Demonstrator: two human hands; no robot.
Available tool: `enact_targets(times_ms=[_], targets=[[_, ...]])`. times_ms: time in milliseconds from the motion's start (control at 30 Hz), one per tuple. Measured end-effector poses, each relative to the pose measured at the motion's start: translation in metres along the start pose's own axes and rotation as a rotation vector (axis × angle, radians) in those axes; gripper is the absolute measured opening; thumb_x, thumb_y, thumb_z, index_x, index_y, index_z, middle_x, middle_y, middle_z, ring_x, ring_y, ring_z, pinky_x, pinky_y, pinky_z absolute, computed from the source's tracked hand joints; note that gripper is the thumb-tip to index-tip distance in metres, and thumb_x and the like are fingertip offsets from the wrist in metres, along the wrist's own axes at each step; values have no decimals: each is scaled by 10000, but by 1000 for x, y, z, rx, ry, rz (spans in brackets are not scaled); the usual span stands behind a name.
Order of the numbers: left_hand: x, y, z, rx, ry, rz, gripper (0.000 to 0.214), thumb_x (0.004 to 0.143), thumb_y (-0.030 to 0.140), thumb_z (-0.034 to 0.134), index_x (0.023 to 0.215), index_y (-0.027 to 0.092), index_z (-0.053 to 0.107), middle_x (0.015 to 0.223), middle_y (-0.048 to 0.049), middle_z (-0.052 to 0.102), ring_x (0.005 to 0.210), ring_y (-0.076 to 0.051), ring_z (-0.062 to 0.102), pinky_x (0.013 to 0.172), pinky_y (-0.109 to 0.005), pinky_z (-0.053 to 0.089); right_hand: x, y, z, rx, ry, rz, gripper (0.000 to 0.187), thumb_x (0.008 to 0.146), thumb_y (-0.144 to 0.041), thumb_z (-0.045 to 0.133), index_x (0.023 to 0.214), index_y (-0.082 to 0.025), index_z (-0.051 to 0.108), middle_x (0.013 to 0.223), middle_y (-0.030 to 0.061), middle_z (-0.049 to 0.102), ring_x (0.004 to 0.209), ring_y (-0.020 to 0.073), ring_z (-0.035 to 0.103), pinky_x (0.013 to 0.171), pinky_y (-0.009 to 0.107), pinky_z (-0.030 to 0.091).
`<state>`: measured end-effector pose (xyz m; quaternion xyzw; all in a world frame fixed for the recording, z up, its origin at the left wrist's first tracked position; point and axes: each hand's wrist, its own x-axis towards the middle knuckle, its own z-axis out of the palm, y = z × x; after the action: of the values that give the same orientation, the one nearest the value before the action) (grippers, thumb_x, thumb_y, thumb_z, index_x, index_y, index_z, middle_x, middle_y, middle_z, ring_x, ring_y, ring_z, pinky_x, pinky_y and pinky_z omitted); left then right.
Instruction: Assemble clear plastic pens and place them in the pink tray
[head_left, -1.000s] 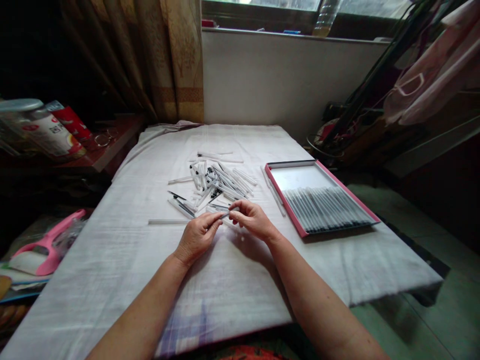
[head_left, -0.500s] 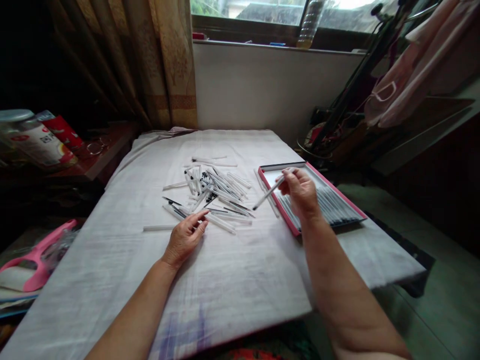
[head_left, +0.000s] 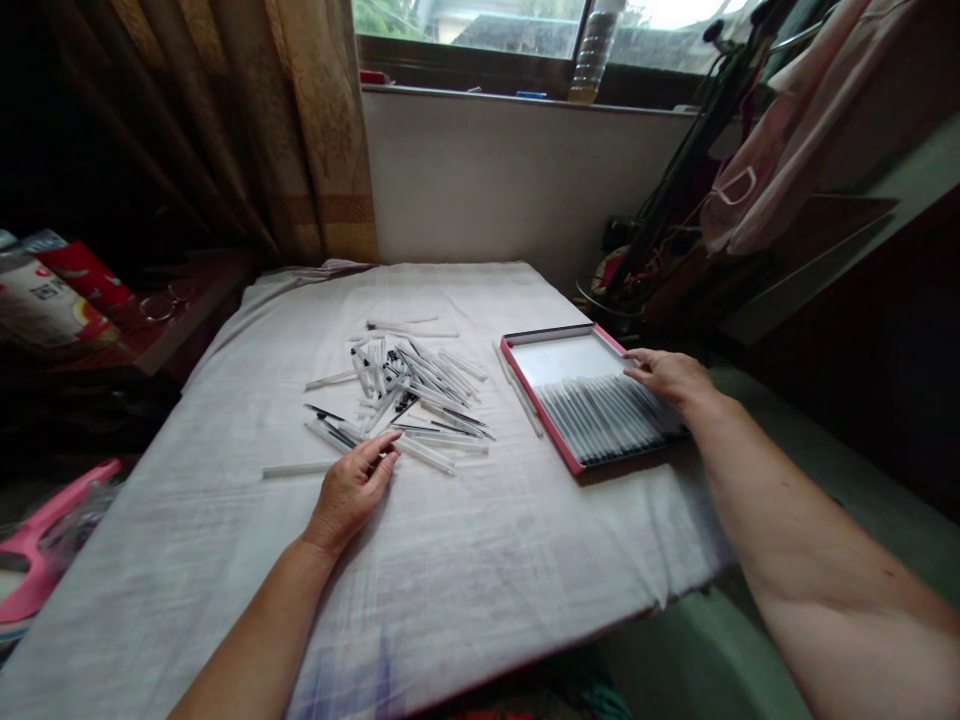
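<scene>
My left hand (head_left: 352, 490) rests on the cloth at the near edge of a loose pile of clear pen barrels and dark refills (head_left: 397, 385). Its fingers are loosely bent, thumb apart, fingertips by a barrel end. At the right side of a shallow pink-edged box (head_left: 540, 408), my right hand (head_left: 667, 375) has its fingertips pinched together; whatever is between them is hidden. Inside the box, translucent pens with dark ends (head_left: 600, 420) lie side by side in a row. Two slim barrels (head_left: 521, 393) lie along the box's left edge.
A white cloth (head_left: 465, 560) covers the table. To the left are a labelled jar (head_left: 45, 305), eyeglasses (head_left: 157, 305) and pink scissors handles (head_left: 45, 540). On the windowsill stands a plastic bottle (head_left: 591, 58). Pink fabric (head_left: 787, 140) hangs at the right.
My right hand has carried a pen from left of the box to its right side, where the pen no longer shows clearly. My left hand stays by the pile. The view has shifted slightly.
</scene>
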<state>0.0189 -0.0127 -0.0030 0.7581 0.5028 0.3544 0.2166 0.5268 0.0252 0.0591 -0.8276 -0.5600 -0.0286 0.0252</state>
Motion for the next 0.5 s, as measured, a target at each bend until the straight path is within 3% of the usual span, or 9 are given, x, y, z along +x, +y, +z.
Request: enact_targets(times_ms=[233,500], targets=[[0,-1,1,21,8,13,386,880,401,508,1166,211,683,1062,-65,745,922,-195,703,861,-306,548,-2,8,19,-63,-75,-17,468,890,-397,502,1314,-236,618,1092,93,728,948,249,671,772,308,479],[1,0,1,37,11,14,375,879,394,512,1154,212,691,1072,-60,746,938,-193,705,860,-299,551,-2,5,21,-80,-94,24,462,898,-401,471,1290,-220,637,1096,97,731,984,252,674,810,313,497]])
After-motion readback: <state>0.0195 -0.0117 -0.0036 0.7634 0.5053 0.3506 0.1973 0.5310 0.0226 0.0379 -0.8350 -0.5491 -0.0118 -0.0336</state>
